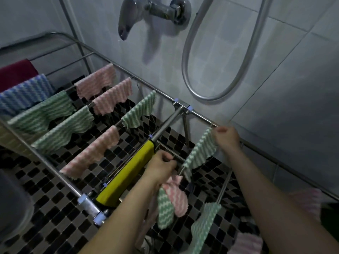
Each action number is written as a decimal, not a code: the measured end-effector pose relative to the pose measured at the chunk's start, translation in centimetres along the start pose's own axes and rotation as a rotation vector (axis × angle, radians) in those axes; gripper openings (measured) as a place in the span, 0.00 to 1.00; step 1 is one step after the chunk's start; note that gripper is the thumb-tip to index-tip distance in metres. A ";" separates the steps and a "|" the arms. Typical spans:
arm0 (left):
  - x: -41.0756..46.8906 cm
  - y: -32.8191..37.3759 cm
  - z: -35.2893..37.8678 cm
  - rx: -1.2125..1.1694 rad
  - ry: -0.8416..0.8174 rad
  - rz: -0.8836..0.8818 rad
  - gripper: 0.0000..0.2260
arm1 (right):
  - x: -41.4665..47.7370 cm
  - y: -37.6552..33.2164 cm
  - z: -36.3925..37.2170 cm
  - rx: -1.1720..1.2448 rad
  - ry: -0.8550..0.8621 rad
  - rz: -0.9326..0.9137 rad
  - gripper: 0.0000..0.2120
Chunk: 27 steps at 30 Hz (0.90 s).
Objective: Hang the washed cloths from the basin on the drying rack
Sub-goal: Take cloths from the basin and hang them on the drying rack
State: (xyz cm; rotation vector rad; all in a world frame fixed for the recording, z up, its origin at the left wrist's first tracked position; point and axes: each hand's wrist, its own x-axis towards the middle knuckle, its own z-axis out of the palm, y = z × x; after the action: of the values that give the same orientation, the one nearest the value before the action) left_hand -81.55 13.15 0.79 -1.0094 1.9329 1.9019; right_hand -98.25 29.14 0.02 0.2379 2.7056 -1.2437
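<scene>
No text, label, brand, number or sign can be read anywhere in view; nothing legible on the cloths (200, 154); nothing on the drying rack (166, 126); nothing on the wall tap (126, 17).

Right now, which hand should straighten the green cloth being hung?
Right. The right hand pinches the green cloth at its far corner, while the left hand grips a bundle of cloths.
</scene>
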 end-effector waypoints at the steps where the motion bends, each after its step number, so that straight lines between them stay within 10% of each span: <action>1: 0.1 0.2 0.3 0.082 -0.040 0.031 0.03 | 0.2 0.6 -0.1 0.076 -0.043 0.058 0.07; 8: 0.4 1.3 2.8 0.450 0.050 0.101 0.09 | 0.6 0.8 0.3 0.262 -0.179 0.101 0.05; 21: -0.2 2.0 3.5 0.416 0.149 0.086 0.06 | 1.3 0.4 0.4 0.122 -0.020 0.042 0.13; 27: -3.4 2.4 1.9 -0.109 0.078 0.080 0.04 | -2.1 -2.4 -3.8 0.141 -0.129 -0.059 0.13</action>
State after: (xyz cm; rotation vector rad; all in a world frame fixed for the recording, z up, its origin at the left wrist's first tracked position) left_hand -81.11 15.77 4.48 -1.0669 1.9579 2.0614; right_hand -96.97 30.36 4.68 0.0903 2.5369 -1.4165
